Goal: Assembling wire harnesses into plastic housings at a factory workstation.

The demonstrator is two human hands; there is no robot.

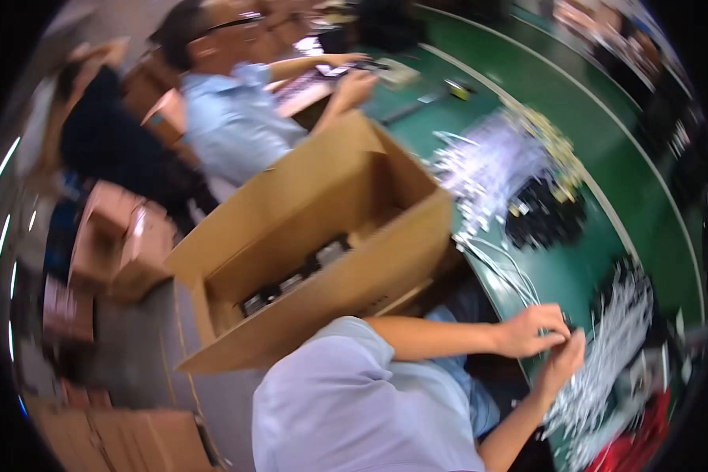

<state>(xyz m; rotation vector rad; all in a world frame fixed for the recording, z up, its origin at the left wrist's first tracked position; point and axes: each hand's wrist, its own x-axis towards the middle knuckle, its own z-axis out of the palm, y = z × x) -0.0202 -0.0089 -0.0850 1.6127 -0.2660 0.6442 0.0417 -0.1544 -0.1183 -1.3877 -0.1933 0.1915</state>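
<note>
My left hand and my right hand meet at the edge of the green table, fingers bent into a pinch. Between their fingertips is a small dark piece, too small and blurred to name. White cables run along the tabletop toward my left hand; whether they join the dark piece I cannot tell. Beside my right hand lies a heap of white cables. Left of my arms stands an open cardboard box with several black and grey items at its bottom.
Farther up the table lie a pile of clear-wrapped white cables, a bundle of black cables and a yellow-and-black tool. A co-worker in a light blue shirt sits beyond the box. Cartons stand at left; red material lies lower right.
</note>
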